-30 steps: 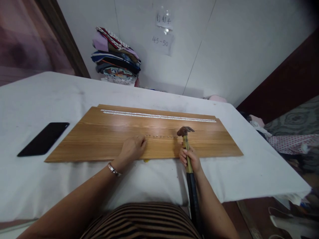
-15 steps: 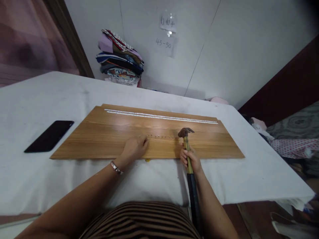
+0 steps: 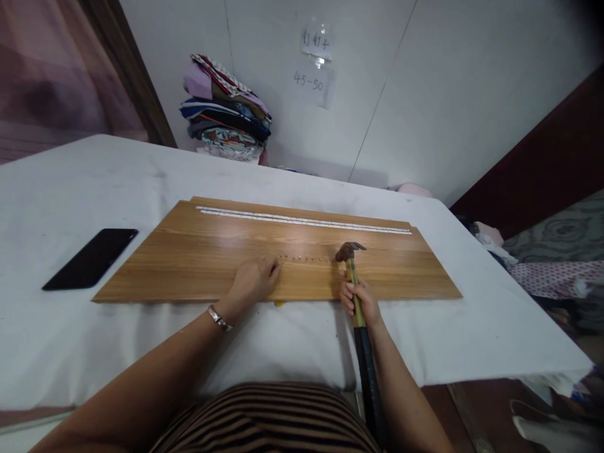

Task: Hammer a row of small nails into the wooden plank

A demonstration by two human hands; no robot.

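A wooden board (image 3: 189, 264) lies flat along the front of the table, with two white strips (image 3: 306, 221) marked like rulers near its far edge. Across its middle runs a row of several small nails (image 3: 299, 257). My left hand (image 3: 255, 277) rests on the board at the left end of that row, its fingers closed; whatever they pinch is hidden. My right hand (image 3: 361, 301) is wrapped round the wooden part of a claw hammer's handle (image 3: 352, 272). The rusty hammer head (image 3: 348, 250) is over the board at the row's right end, claw pointing right.
A black tablet or phone (image 3: 90, 259) lies on the white-covered table (image 3: 141, 182) left of the board. Folded clothes (image 3: 229, 110) are stacked at the back, by a wall with handwritten paper signs (image 3: 311, 82). Dotted cloth (image 3: 557, 279) shows off the table's right side.
Almost nothing differs. The whole view has shifted very slightly, while both hands and the hammer keep their places over the board.
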